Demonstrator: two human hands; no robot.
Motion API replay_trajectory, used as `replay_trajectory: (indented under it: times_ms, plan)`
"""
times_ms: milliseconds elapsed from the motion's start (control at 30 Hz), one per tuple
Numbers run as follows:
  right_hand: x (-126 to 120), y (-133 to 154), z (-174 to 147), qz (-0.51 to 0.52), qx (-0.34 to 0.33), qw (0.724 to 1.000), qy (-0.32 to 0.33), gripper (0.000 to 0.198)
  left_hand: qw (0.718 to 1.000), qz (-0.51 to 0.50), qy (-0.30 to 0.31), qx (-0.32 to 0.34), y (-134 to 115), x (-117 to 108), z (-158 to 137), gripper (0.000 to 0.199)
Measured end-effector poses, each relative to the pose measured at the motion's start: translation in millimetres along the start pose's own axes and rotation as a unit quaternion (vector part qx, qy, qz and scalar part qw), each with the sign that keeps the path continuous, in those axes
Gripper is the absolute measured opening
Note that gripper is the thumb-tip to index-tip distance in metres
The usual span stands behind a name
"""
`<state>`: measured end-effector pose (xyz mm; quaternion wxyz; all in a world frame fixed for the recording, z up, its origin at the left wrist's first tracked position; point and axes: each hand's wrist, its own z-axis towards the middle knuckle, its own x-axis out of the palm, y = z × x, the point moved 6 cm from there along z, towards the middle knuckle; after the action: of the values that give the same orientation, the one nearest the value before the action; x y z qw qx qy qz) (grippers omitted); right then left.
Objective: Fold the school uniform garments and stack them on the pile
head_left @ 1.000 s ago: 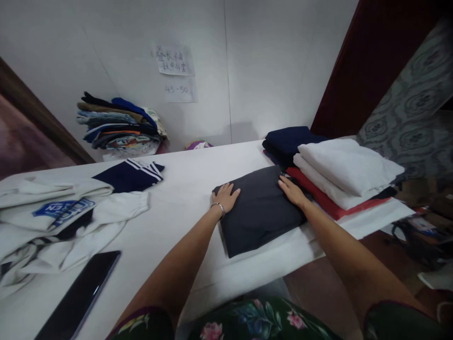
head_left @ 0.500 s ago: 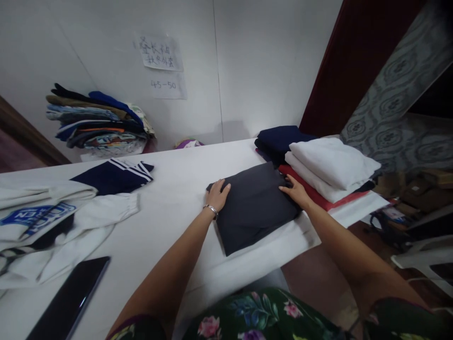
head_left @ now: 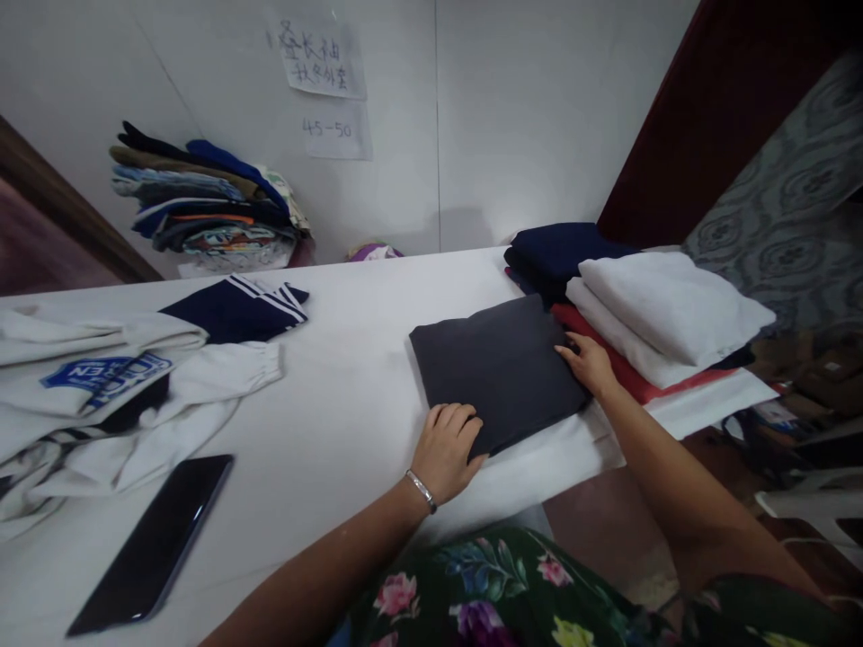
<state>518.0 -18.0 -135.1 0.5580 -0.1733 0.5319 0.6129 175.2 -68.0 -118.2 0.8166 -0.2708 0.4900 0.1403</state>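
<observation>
A dark grey folded garment (head_left: 499, 364) lies as a flat, near-square bundle on the white table. At its near left corner, my left hand (head_left: 446, 454), with a bracelet at the wrist, has its fingers bent over the cloth and the thumb along the front edge. My right hand (head_left: 590, 364) holds the garment's right edge, thumb close to the bent fingers; some fingertips are hidden. Just beyond that hand is a stack with a white folded garment (head_left: 674, 301) on top and a red one (head_left: 573, 322) lower down.
Navy folded clothes (head_left: 566, 247) sit behind the white ones. To the left are a crumpled white sweatshirt (head_left: 222, 368), a navy striped garment (head_left: 222, 314) and a black phone (head_left: 155, 539) on the white table (head_left: 351, 359). A tall clothes pile (head_left: 209, 198) stands by the wall.
My left hand has moved from the garment's far left edge toward me, to its near left corner. My right hand stays at the right edge. The view has shifted slightly.
</observation>
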Motion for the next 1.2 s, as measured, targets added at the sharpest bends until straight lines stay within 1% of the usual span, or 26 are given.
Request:
replay_trajectory:
  times_ms: [67, 167, 267, 333, 400, 467, 500, 567, 633, 700, 733, 800, 867, 900, 967, 1033, 1100, 1200]
  plan:
    - [2.3, -0.5, -2.6, -0.011, -0.012, 1.0, 0.002, 0.051, 1.0, 0.015, -0.01, 0.01, 0.7, -0.1, -0.9, 0.026]
    - [1.6, 0.1, -5.2, -0.026, -0.015, 1.0, 0.003, 0.051, 0.998, 0.034, -0.02, 0.047, -1.5, -0.7, -3.3, 0.008]
    - [0.4, 3.1, -6.4, -0.046, -0.018, 0.999, 0.013, 0.049, 0.995, 0.037, 0.002, 0.089, -4.2, 2.3, -5.7, 0.019]
    - [0.0, 6.0, -8.3, -0.065, -0.021, 0.997, 0.022, 0.047, 0.994, 0.036, 0.03, 0.101, -3.5, 6.3, -5.9, 0.018]
    - [-0.4, 8.1, -11.7, -0.09, -0.017, 0.995, 0.029, 0.044, 0.993, 0.04, 0.06, 0.09, -0.5, 11.0, -5.2, 0.012]
    - [-1.1, 8.6, -15.0, -0.114, -0.009, 0.993, 0.032, 0.043, 0.994, 0.032, 0.076, 0.073, 1.9, 13.3, -4.3, 0.012]
    - [-1.2, 8.8, -15.9, -0.125, -0.009, 0.992, 0.034, 0.044, 0.995, 0.016, 0.074, 0.068, 2.0, 12.6, -3.9, 0.014]
    - [-1.0, 10.9, -14.1, -0.137, -0.028, 0.99, 0.036, 0.045, 0.995, -0.042, 0.052, 0.07, 1.3, 6.3, -2.1, 0.021]
    - [-1.0, 15.7, -6.2, -0.126, -0.056, 0.99, 0.035, 0.046, 0.992, -0.108, 0.003, 0.058, 6.2, -6.8, 3.6, 0.024]
    - [-0.6, 22.2, 8.3, -0.091, -0.059, 0.993, 0.039, 0.047, 0.986, -0.149, -0.07, 0.01, 23.7, -24.2, 14.7, 0.022]
    - [0.0, 25.7, 17.7, -0.071, -0.044, 0.996, 0.045, 0.049, 0.981, -0.158, -0.11, -0.025, 37.4, -32.8, 22.0, 0.02]
    - [3.3, 32.8, 38.7, -0.036, 0.012, 0.997, 0.063, 0.051, 0.966, -0.16, -0.178, -0.102, 71.1, -45.6, 39.0, 0.015]
    - [8.9, 41.8, 60.2, -0.015, 0.066, 0.995, 0.079, 0.053, 0.948, -0.156, -0.21, -0.181, 108.3, -49.0, 57.8, 0.017]
    - [12.5, 46.7, 70.3, -0.008, 0.084, 0.993, 0.085, 0.054, 0.939, -0.155, -0.206, -0.226, 126.9, -46.5, 66.9, 0.021]
    - [20.2, 55.7, 88.3, -0.001, 0.099, 0.991, 0.092, 0.054, 0.915, -0.169, -0.177, -0.32, 160.3, -35.9, 81.5, 0.028]
    - [26.8, 60.1, 101.0, 0.0, 0.105, 0.99, 0.089, 0.052, 0.893, -0.188, -0.143, -0.382, 182.7, -23.6, 91.5, 0.032]
    - [30.2, 58.2, 106.4, -0.004, 0.116, 0.99, 0.074, 0.048, 0.884, -0.198, -0.123, -0.407, 193.9, -14.3, 98.4, 0.03]
    - [31.2, 46.5, 100.8, -0.021, 0.143, 0.989, 0.044, 0.036, 0.878, -0.188, -0.123, -0.423, 198.9, -6.1, 101.6, 0.02]
